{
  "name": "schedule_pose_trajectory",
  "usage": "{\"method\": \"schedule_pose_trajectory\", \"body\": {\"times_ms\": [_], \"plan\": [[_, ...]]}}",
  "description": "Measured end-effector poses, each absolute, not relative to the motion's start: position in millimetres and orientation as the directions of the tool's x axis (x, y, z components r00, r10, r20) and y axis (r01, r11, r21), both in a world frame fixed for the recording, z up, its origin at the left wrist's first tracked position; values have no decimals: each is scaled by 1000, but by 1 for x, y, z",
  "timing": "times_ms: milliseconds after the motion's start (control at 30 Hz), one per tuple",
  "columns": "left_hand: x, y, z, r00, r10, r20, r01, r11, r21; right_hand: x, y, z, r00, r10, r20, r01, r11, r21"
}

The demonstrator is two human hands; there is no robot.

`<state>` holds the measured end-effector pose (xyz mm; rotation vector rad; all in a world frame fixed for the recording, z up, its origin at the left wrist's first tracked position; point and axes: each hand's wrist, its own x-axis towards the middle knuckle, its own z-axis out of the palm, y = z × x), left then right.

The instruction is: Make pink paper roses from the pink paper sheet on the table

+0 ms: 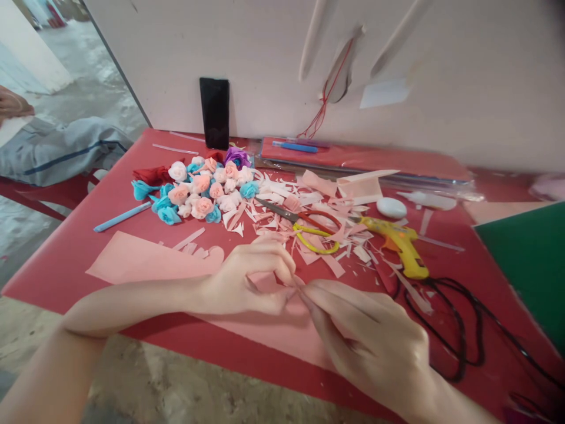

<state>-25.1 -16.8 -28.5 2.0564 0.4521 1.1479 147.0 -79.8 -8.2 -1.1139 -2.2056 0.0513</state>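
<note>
Since both hands meet right over the pink sheet (pixel 145 262), the little bit between them, a small pink piece (pixel 297 285) that looks like paper, is mostly hidden. The left hand (pixel 242 280) pinches it, thumb against index with a loop of space behind, and the right hand (pixel 375 330) closes on it from the other side, fingertips bunched tight. Too blurry to tell its exact shape, tbh.

My guess on handling: next to no weight, soft, not slippery, but easy to crease or tear, so I'd grab it lightly by an edge with just the fingertips and not squash the middle.

Around that, the red surface (pixel 66 271) is pretty messy. Just beyond the hands there's a pile of paper scraps (pixel 273 191) with scissors (pixel 291 218) lying across it, blades apart, and a yellow glue gun (pixel 408 247) to the right with its black cord (pixel 461 347) looping toward the near edge. Over on the left sits a heap of paper flowers (pixel 203 207), peach, white, blue, plus some red and purple. Behind them a phone (pixel 215 115) leans on a pale panel (pixel 265 53). Off left, someone in grey trousers (pixel 75 147) sits above a bare-looking floor (pixel 83 47).
</note>
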Motion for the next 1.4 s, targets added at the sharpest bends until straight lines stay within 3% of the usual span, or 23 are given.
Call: {"method": "schedule_pose_trajectory", "body": {"times_ms": [500, 733, 933, 1067, 1200, 1400], "plan": [[-26, -16, -26, 501, 581, 642, -5, -739, 673, 148, -81, -10, -420, 744, 520, 717, 623, -314], [-26, -16, -24, 500, 614, 611, -51, -683, 728, 147, -77, -6, -350, 802, 485, 664, 577, -475], [-24, -19, -23, 490, 716, 497, -106, -517, 850, 147, -71, 3, -331, 889, 316, 537, 453, -712], [-24, -18, -24, 488, 726, 484, -117, -495, 861, 147, -68, 5, -314, 911, 266, 511, 399, -762], [-24, -18, -26, 475, 752, 457, -100, -470, 877, 146, -71, -2, -271, 876, 398, 574, 479, -664], [-24, -22, -25, 480, 728, 489, -65, -526, 848, 146, -79, -13, -365, 734, 572, 731, 607, -311]]}}
